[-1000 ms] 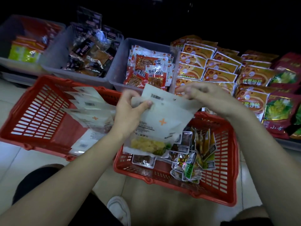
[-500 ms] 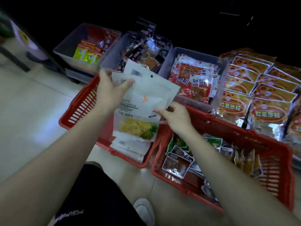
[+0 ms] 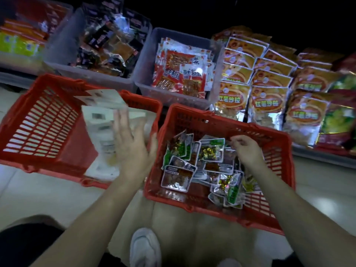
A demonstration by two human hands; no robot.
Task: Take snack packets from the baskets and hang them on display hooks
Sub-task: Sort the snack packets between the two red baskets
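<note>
Head camera looks down at two red plastic shopping baskets side by side on a pale tiled floor (image 3: 34, 197). The left basket (image 3: 55, 79) holds a stack of white snack packets (image 3: 100, 116) with barcodes, leaning against its right-hand wall; they are blurred. The left hand (image 3: 133, 145) is spread wide with straight fingers, palm down, over those white packets at the basket's right edge. It grips nothing, and the blur hides whether it touches them.

The right basket (image 3: 192, 114) holds a loose heap of small clear and foil snack packets (image 3: 177, 176), some with green edges. The right hand (image 3: 248, 151) hovers over the far side of that heap with fingers curled and tips drawn together. I cannot tell whether they pinch a packet.

Behind the baskets stands a row of grey plastic bins. One bin (image 3: 148, 60) is filled with red-and-white packets (image 3: 181, 74) printed with Chinese characters. The bin (image 3: 63, 41) to its left holds dark brown and black packets (image 3: 104, 45). At the far left are yellow-green packets (image 3: 19, 45). To the right, orange packets (image 3: 237, 97) lie in overlapping rows, with green-and-red bags (image 3: 339, 120) beyond them.

A white shoe (image 3: 145, 247) shows at the bottom centre, between the two bare forearms.
</note>
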